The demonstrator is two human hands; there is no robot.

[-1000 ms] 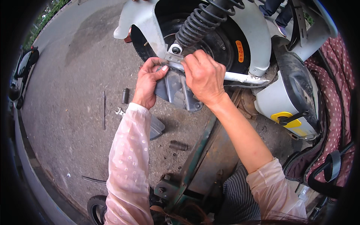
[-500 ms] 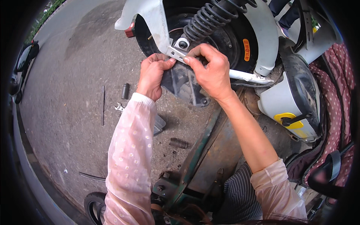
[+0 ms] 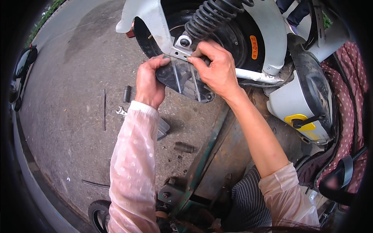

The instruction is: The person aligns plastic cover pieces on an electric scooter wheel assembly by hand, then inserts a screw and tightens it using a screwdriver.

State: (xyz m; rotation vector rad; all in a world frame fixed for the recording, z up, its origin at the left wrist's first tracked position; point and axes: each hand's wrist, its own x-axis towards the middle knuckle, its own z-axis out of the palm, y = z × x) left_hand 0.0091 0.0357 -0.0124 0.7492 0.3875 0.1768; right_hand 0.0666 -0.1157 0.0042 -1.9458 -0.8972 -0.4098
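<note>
A dark, see-through plastic flap (image 3: 182, 79) hangs beneath a white metal bracket (image 3: 179, 54) with holes in it. My left hand (image 3: 150, 81) grips the flap's left edge, thumb on top and the other fingers hidden underneath. At the bracket's right end, my right hand (image 3: 215, 66) is closed in a pinch, its thumb tip against the metal just above the flap. Its other fingers curl behind, so any small part between them is hidden. Pale fender pieces (image 3: 153, 27) and a black coil spring shock (image 3: 210, 21) sit directly above my hands, in front of a black wheel (image 3: 241, 46).
On the ground to the left lie a black socket (image 3: 126, 94), an open-end wrench (image 3: 121, 111) and a thin rod (image 3: 103, 108). Another dark socket (image 3: 183, 147) lies beside a rusty green-edged metal frame (image 3: 217, 171). A grey-and-yellow vehicle part (image 3: 299, 108) stands at right.
My left hand has moved left and off the bracket, onto the flap's side edge. The flap has swung up and left, showing more of its face. My right hand still pinches the bracket end.
</note>
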